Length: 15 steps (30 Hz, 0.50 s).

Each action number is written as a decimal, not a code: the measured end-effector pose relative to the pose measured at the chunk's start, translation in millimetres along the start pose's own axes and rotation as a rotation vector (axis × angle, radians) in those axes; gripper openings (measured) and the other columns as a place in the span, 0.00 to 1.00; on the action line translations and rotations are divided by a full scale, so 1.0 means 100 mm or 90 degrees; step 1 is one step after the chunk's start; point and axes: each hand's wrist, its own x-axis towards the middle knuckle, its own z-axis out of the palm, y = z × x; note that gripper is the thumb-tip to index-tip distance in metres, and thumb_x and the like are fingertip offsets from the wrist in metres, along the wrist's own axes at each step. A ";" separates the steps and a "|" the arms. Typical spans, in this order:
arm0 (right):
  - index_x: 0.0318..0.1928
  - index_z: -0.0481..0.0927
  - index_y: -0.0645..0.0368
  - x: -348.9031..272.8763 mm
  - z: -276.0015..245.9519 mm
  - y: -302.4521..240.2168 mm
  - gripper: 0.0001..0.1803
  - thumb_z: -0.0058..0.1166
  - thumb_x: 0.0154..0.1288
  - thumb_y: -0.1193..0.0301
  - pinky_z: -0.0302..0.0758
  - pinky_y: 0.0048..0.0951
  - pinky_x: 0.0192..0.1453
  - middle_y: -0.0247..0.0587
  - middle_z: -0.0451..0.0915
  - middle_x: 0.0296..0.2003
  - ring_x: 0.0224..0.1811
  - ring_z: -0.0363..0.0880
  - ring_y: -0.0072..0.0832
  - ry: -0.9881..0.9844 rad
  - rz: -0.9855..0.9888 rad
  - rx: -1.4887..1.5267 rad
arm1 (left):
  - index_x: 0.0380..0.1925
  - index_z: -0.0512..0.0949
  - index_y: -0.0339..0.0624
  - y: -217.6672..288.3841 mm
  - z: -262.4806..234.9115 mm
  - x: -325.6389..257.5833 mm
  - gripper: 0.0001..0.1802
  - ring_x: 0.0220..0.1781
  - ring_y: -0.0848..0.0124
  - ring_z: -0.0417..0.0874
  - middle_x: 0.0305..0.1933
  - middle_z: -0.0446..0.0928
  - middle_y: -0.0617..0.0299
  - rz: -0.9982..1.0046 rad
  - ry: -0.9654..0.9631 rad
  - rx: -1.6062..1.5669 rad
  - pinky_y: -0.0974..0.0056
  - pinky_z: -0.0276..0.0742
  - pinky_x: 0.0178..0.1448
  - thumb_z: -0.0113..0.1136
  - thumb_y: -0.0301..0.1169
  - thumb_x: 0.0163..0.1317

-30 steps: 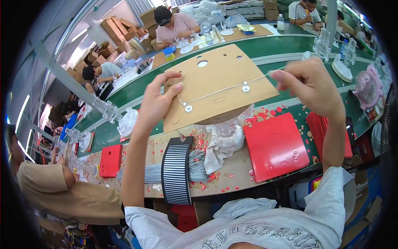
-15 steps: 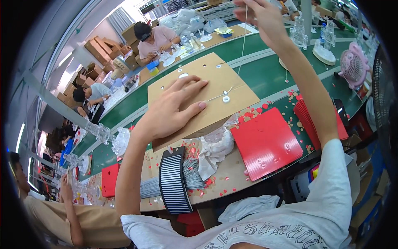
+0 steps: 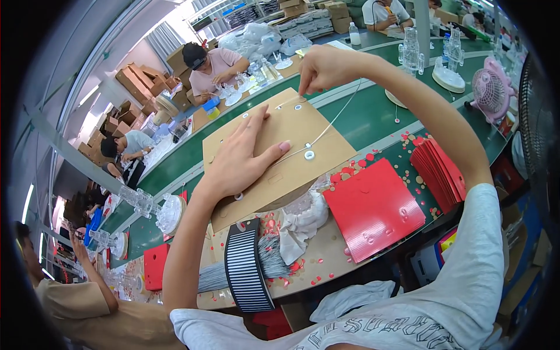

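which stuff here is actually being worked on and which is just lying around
In hand:
- brown cardboard sheet, pressed flat by the left hand
- thin white cord, pinched at a grommet hole by the right hand

Lying about:
- red sheet
- stack of red sheets
- striped band around a bundle of grey ties
- pink fan

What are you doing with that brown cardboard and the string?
The left hand lies flat on a brown cardboard sheet on the workbench. The right hand pinches a thin white cord at a hole near the sheet's far edge. The cord runs through white rings on the board. Red cards lie beside it.
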 end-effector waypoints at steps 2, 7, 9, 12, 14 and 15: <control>0.41 0.88 0.58 0.03 0.05 -0.01 0.17 0.55 0.49 0.82 0.73 0.32 0.31 0.44 0.81 0.29 0.27 0.78 0.31 -0.018 -0.028 -0.034 | 0.70 0.56 0.34 -0.03 0.01 0.03 0.48 0.71 0.52 0.63 0.68 0.62 0.44 0.058 0.013 0.044 0.54 0.57 0.73 0.51 0.60 0.63; 0.41 0.88 0.58 0.03 0.08 -0.07 0.17 0.55 0.49 0.82 0.73 0.34 0.33 0.43 0.80 0.28 0.28 0.77 0.34 -0.006 -0.100 -0.175 | 0.67 0.62 0.32 -0.02 0.05 0.11 0.46 0.69 0.55 0.62 0.65 0.63 0.48 0.077 0.026 0.117 0.55 0.59 0.71 0.50 0.61 0.63; 0.40 0.88 0.58 0.02 0.08 -0.11 0.17 0.55 0.50 0.82 0.73 0.34 0.34 0.43 0.79 0.27 0.28 0.76 0.35 0.006 -0.127 -0.176 | 0.66 0.64 0.31 -0.01 0.06 0.12 0.45 0.69 0.56 0.62 0.64 0.63 0.49 0.068 0.019 0.117 0.55 0.59 0.71 0.50 0.61 0.63; 0.39 0.88 0.59 0.03 0.11 -0.16 0.14 0.56 0.51 0.80 0.74 0.34 0.35 0.43 0.80 0.28 0.29 0.77 0.35 0.018 -0.155 -0.180 | 0.63 0.67 0.31 -0.01 0.08 0.13 0.45 0.67 0.56 0.63 0.62 0.64 0.49 0.069 0.025 0.094 0.55 0.60 0.71 0.50 0.62 0.62; 0.39 0.88 0.60 0.04 0.18 -0.18 0.12 0.58 0.52 0.79 0.74 0.34 0.37 0.43 0.80 0.28 0.31 0.78 0.35 0.054 -0.130 -0.081 | 0.65 0.67 0.37 0.00 0.08 0.13 0.40 0.66 0.55 0.64 0.63 0.62 0.51 0.082 0.024 0.126 0.55 0.60 0.70 0.51 0.58 0.63; 0.39 0.88 0.60 0.05 0.21 -0.17 0.12 0.58 0.52 0.79 0.74 0.34 0.37 0.43 0.80 0.28 0.31 0.78 0.35 0.053 -0.127 -0.081 | 0.65 0.67 0.37 0.00 0.10 0.14 0.40 0.66 0.55 0.64 0.63 0.62 0.51 0.084 0.023 0.123 0.55 0.60 0.70 0.51 0.58 0.63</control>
